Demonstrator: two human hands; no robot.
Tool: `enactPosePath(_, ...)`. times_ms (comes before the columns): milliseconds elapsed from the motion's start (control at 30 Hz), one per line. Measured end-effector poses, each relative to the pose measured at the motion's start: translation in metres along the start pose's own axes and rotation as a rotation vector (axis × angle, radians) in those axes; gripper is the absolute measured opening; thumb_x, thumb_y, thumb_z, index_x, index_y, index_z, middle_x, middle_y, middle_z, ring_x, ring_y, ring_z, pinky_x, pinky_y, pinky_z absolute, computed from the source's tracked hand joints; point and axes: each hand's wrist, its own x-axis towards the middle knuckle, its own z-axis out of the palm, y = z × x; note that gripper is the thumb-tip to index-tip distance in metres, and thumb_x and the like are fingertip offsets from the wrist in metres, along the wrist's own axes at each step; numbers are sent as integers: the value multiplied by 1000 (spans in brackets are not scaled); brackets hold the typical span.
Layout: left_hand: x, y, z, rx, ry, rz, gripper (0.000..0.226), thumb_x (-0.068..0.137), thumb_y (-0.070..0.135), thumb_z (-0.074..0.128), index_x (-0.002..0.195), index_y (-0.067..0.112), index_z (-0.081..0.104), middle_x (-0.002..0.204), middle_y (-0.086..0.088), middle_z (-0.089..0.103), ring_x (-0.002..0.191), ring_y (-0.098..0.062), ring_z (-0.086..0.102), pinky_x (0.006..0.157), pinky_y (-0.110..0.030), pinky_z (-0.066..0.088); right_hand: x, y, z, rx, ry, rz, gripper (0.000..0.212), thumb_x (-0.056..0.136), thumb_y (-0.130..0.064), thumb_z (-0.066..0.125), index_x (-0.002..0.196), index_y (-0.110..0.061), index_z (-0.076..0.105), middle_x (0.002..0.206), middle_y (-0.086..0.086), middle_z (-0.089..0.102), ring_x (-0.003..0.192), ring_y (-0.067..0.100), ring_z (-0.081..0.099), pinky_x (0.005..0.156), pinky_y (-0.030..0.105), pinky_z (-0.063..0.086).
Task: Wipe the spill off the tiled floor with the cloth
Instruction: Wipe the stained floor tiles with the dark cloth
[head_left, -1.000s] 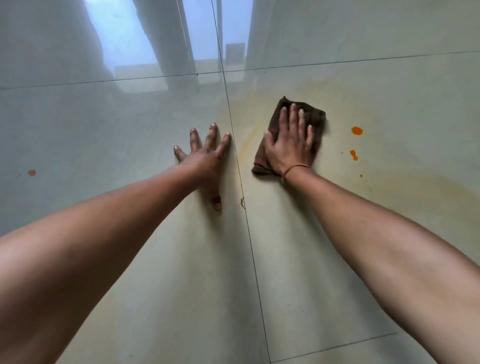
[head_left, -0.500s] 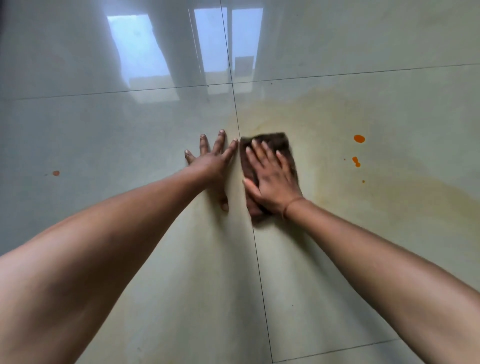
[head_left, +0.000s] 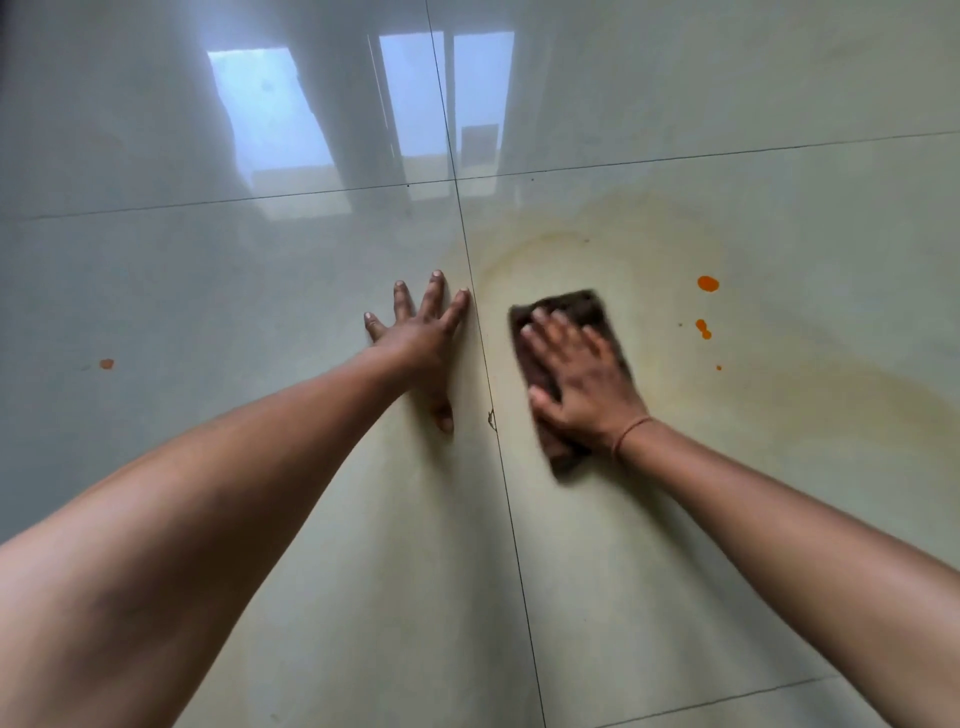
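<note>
Down on a glossy tiled floor (head_left: 260, 291), a person presses the right hand (head_left: 582, 384) flat on a folded brown cloth (head_left: 576, 306), fingers straight and lying on top of it, not curled round it. The cloth lies on the tile just right of a grout line (head_left: 511, 519), inside a pale yellow smear (head_left: 779, 384) that arcs above it and trails off to the right. Hand and cloth are slightly blurred. The left hand (head_left: 421, 343) is planted palm-down on the neighbouring tile, fingers spread and straight, holding nothing, its index fingertip at the grout line. Orange drops (head_left: 707, 283) dot the smear right of the cloth, apart from it; another orange spot (head_left: 106, 364) lies well off to the left. A thin band (head_left: 631, 431) circles the right wrist. A window reflection (head_left: 270, 114) shines on the far tiles.
</note>
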Motion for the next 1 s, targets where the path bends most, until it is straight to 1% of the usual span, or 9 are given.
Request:
enactPosePath(100,1,1,1,3,6,-5,165,35,40,97,149,36,-22,153,2,-40,140,-41,-31,106,-75,2,57,11,-15,79,56,441,74,90,-51,37,153,-20,14,162,3,5,148,19,2,118,43,2)
enactPosePath(133,1,1,1,5,7,-3,165,35,41,97,149,36,-22,153,2,-39,141,-41,-30,106,-75,3,68,-4,-14,88,48,454,75,91,-49,40,153,-19,11,162,3,2,148,19,-1,118,43,0)
enactPosePath(300,-1,-1,0,-12,18,8,163,36,40,97,150,35,-19,154,2,-37,141,-41,-29,105,-74,2,-17,-30,5,12,-44,-83,77,85,-55,36,152,-23,19,161,-1,11,148,16,8,117,42,12)
enactPosePath(433,3,-1,4,-24,23,5,164,36,38,97,149,36,-21,153,3,-39,140,-40,-31,105,-74,-1,13,37,-10,19,20,211,78,83,-56,29,152,-21,19,161,2,12,148,19,10,118,44,11)
enactPosePath(533,5,-1,4,-25,13,1,164,36,37,97,149,37,-22,153,3,-39,140,-41,-31,105,-75,0,93,22,-20,44,49,391,77,89,-52,37,153,-19,10,162,3,2,148,21,0,118,44,2)
enactPosePath(700,2,-1,0,-26,6,5,165,33,38,98,150,35,-19,154,2,-38,141,-42,-29,105,-77,4,36,-17,-5,-22,-75,-109,78,85,-55,35,153,-21,17,161,1,9,148,17,6,118,43,11)
enactPosePath(767,2,0,-1,-26,1,2,165,35,36,98,150,34,-20,153,2,-39,140,-42,-30,106,-76,3,27,21,-12,-48,-45,-36,82,81,-59,28,152,-21,18,161,2,11,148,20,9,117,42,12)
enactPosePath(867,3,2,0,-41,1,-4,164,36,35,98,150,34,-21,153,1,-39,140,-42,-31,106,-76,2,77,37,-27,26,10,397,81,86,-56,35,153,-18,9,162,4,1,148,21,-1,118,44,2)
enactPosePath(1000,4,-2,1,-37,11,6,168,31,39,98,149,38,-21,154,1,-37,140,-42,-30,103,-77,4,66,-47,-5,24,-58,72,82,86,-56,35,154,-19,9,162,2,0,148,18,-4,119,44,2)
